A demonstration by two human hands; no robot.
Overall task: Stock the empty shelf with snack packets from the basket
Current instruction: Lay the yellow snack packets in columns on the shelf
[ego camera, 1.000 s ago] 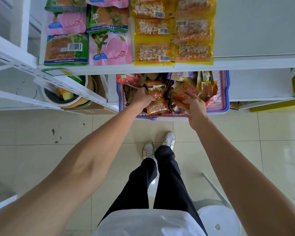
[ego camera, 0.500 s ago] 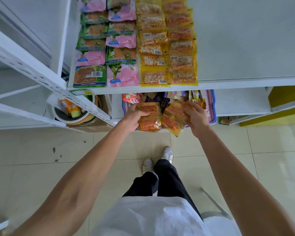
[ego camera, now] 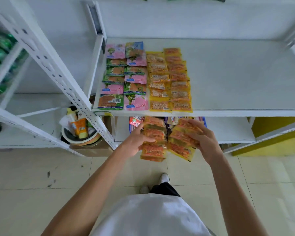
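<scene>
Shelf (ego camera: pixel 237 79) part stocked.
Noted packets (ego camera: pixel 144 77) flat in four rows at left; two orange strips (ego camera: pixel 153 150) held before basket (ego camera: pixel 204 122).

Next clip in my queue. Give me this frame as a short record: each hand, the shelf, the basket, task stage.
left hand: grips left stack of orange packets
right hand: holds right stack of orange packets, fanned
shelf: pink-green packets in two columns, yellow packets in two beside them, at its left end
basket: blue, below the shelf, mostly hidden
stage: both stacks in the air, not yet shelved
</scene>
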